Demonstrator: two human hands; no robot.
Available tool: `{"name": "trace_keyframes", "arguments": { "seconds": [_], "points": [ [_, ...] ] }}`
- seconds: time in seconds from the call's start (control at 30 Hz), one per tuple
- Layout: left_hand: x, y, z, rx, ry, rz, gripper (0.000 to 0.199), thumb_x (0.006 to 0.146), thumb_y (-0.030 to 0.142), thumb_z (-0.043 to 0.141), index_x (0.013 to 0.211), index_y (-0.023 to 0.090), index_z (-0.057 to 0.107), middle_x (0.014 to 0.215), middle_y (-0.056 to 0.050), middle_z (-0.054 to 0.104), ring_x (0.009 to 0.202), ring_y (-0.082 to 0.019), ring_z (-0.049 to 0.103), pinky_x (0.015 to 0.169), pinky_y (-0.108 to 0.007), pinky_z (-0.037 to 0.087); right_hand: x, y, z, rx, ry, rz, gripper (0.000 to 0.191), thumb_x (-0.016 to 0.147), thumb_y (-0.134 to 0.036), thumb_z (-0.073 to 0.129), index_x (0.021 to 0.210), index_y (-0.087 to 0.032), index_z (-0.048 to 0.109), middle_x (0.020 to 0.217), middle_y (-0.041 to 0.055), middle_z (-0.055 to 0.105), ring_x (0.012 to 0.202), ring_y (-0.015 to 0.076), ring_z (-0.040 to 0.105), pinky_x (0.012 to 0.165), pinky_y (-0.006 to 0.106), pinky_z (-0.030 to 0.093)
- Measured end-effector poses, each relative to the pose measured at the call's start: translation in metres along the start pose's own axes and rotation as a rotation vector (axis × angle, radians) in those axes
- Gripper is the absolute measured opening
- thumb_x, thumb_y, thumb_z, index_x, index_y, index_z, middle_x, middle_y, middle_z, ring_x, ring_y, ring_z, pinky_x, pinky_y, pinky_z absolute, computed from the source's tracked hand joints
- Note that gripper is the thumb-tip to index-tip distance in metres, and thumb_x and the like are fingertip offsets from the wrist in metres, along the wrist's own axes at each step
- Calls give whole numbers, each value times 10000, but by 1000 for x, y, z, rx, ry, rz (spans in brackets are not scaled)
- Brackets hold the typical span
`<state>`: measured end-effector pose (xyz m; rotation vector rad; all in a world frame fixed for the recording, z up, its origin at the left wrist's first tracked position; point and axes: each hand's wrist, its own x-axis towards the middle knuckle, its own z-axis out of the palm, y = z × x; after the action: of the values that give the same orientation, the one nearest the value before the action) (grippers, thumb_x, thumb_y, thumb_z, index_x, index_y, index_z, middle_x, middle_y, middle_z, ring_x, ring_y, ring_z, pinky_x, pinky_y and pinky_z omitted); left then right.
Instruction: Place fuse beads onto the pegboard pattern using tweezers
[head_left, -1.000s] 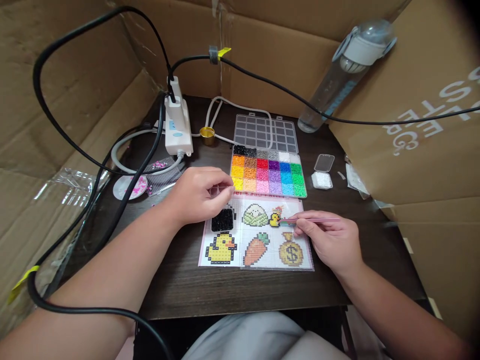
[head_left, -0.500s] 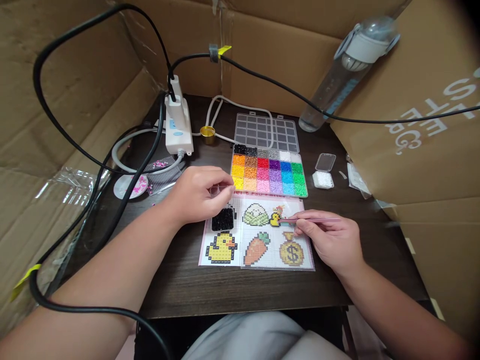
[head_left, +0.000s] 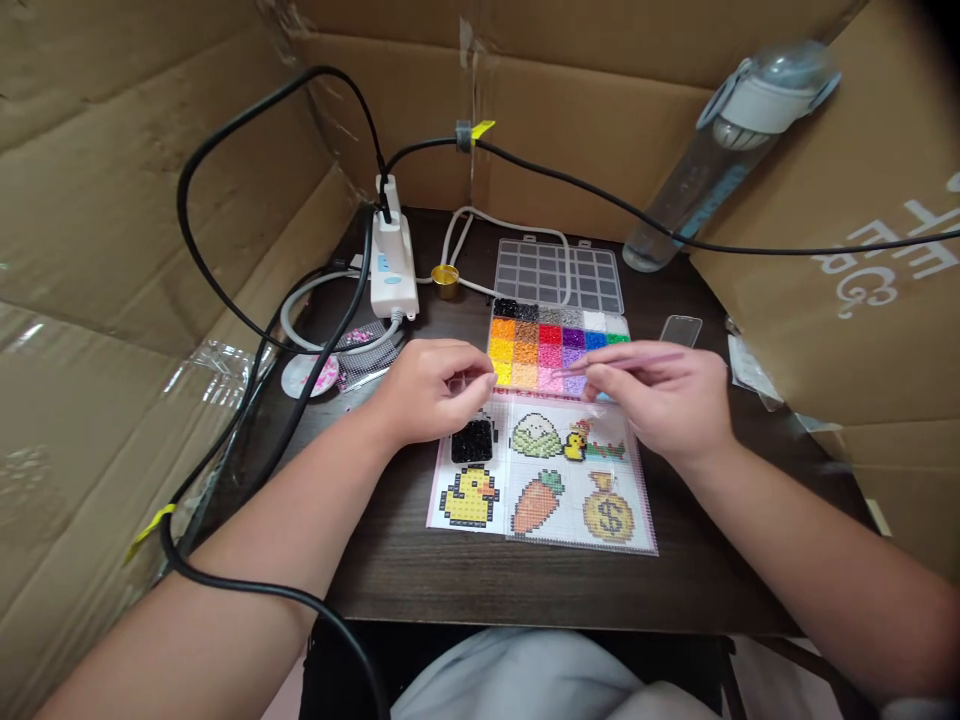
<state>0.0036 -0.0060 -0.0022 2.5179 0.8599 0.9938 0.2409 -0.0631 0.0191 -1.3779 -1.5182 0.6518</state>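
My right hand (head_left: 660, 395) grips pink tweezers (head_left: 637, 362), their tips over the pink and purple compartments of the bead box (head_left: 551, 335). Beside the box's near left corner, my left hand (head_left: 442, 390) has its fingers pinched together; what they hold is too small to make out. Below that hand a small tray of black beads (head_left: 472, 441) rests on the pattern sheet (head_left: 574, 510). The sheet carries a printed yellow duck, carrot and money bag. A small yellow bead duck (head_left: 575, 445) lies near the green and white pattern.
A white power strip (head_left: 394, 275) with black cables stands at the back left. Near it are a gold cup (head_left: 445, 281) and a round dish of pink beads (head_left: 310, 376). A water bottle (head_left: 712, 170) leans at the back right; a clear lid (head_left: 681, 332) lies below it.
My right hand and the tweezers have moved up from the small duck to the bead box. My left hand stays by the box. The whole view has shifted slightly.
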Motion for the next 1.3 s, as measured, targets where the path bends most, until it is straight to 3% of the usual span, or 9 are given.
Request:
{"name": "trace_keyframes", "arguments": {
  "seconds": [0.13,0.3,0.53,0.8,1.3],
  "points": [
    [0,-1,0,12,14,11,102,780,145,582,735,135,673,601,6,621,516,-80,499,517,-214,380,25,3,30,121,-34,34,62,741,-235,727,730,-180,752,711,33,734,587,143,666,546,268,568],
    [0,-1,0,4,-3,17,108,786,141,578,743,132,676,607,2,619,531,-84,509,524,-216,383,23,17,51,205,-43,142,81,716,-254,743,715,-173,743,707,34,732,577,136,664,551,265,586],
    [1,1,0,-1,-15,18,109,784,143,569,751,137,673,618,-2,630,543,-91,521,527,-219,390,21,18,50,159,-67,167,53,715,-224,735,698,-174,735,680,27,730,558,131,663,518,250,578],
    [0,0,0,14,-9,23,112,793,154,567,755,142,672,620,2,632,539,-89,524,526,-216,391,22,22,52,154,-98,137,56,734,-212,716,693,-180,736,800,47,751,697,160,708,621,273,603],
    [0,1,-1,22,-13,6,120,782,150,565,744,147,678,618,1,635,537,-92,523,523,-223,386,20,21,51,120,-79,136,59,730,-215,731,684,-177,736,727,37,730,581,127,663,526,244,580]
  ]
}}
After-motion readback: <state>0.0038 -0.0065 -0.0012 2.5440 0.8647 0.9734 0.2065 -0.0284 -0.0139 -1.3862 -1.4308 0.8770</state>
